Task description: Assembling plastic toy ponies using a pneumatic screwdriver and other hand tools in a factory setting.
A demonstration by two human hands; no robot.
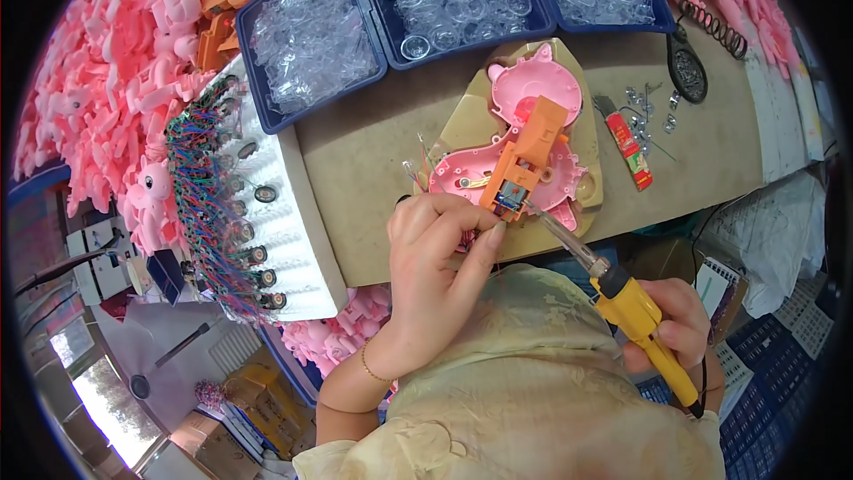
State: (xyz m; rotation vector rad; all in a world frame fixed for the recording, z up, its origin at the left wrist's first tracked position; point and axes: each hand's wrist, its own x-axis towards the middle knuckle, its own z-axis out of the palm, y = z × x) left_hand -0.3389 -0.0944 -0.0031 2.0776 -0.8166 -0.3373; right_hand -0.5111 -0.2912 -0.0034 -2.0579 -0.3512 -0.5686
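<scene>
My right hand (675,324) is closed around a yellow soldering iron (635,311). The iron's tip meets the small silver-and-blue part, seemingly a motor (510,196), set in an orange plastic housing (533,142). At the housing's lower end my left hand (435,258) pinches thumb and forefinger together on what looks like a thin wire; the fingers partly hide it. Under the housing lies a pink plastic animal-shaped shell half (462,169), its hollow side up, with the round head part (536,89) above. The shell rests in a tan holder (475,120). Loose thin wires (422,156) stick out at its left.
Blue trays (384,58) of clear plastic pieces line the table's far side. At left are a white foam block (298,240) with bundled wires and small round speakers, and heaped pink shells (98,98). A red-green packet (629,149), metal bits and a coiled cord (715,27) lie right.
</scene>
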